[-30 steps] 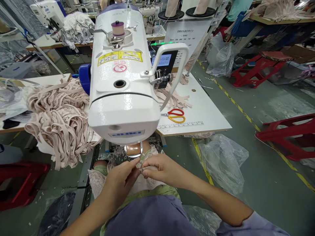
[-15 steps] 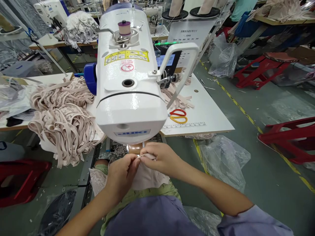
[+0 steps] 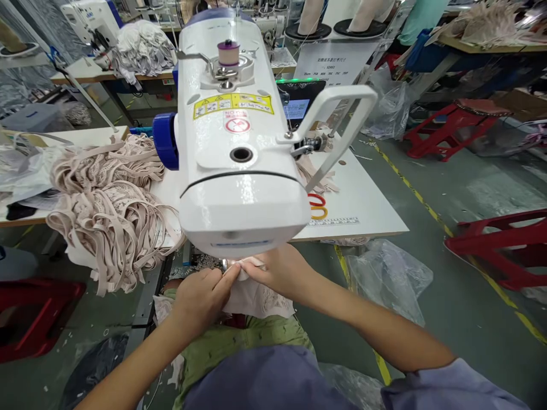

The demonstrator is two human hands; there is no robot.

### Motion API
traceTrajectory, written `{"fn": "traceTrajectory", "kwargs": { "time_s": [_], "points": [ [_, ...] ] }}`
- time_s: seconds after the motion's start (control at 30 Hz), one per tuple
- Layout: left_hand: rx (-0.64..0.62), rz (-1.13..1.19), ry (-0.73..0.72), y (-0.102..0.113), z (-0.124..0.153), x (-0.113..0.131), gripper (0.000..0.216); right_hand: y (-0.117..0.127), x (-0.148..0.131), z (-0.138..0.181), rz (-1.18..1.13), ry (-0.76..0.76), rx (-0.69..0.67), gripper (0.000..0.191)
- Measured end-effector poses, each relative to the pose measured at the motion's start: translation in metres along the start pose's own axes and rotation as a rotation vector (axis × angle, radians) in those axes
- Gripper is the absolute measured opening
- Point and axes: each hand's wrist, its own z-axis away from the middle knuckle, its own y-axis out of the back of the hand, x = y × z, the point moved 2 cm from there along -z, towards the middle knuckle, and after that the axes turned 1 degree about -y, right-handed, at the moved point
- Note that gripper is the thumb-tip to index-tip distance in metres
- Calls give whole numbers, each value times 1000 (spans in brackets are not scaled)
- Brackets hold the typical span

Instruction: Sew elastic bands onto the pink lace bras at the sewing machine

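A white sewing machine stands in front of me, its head hiding the needle area. Just below that head, my left hand pinches the edge of a pale pink lace-trimmed garment. My right hand grips the same fabric on the other side, fingertips close to the left ones and partly covered by the machine. The rest of the garment hangs down over my lap. Exactly which part of it lies under the needle is hidden.
To the left lies a heap of pale pink straps and lace garments. Scissors with red and yellow handles rest on the white table, partly behind the machine head. Red stools and clear plastic bags are on the floor at right.
Both hands have moved the fabric forward, further beneath the machine head. The machine appears shifted right and larger in view, now covering part of the scissors.
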Motion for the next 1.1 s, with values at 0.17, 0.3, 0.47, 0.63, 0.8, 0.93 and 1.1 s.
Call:
{"fn": "traceTrajectory", "kwargs": {
  "time_s": [0.17, 0.3, 0.47, 0.63, 0.8, 0.93, 1.1],
  "points": [
    [-160, 33, 127, 4, -6, 6, 33, -22, 4, 26, 135, 114, 392, 21],
    [-164, 19, -82, 4, -4, -9, 45, -31, 3, 31, 84, 81, 465, 21],
    [-203, -12, -153, 1, -6, -17, 41, -53, 9, 39, -240, -66, 381, 28],
    [-163, -26, -24, 5, -14, 2, 35, -68, 15, 48, -360, -170, 451, 35],
    [-178, -59, 50, 8, -16, 18, 43, -53, 17, 38, -308, -162, 307, 35],
    [-178, -87, 103, 8, -19, 25, 44, -40, 24, 25, -324, -94, 351, 34],
    [-167, -96, 172, 10, -24, 29, 36, -32, 32, 4, -439, -60, 274, 25]
  ]
}}
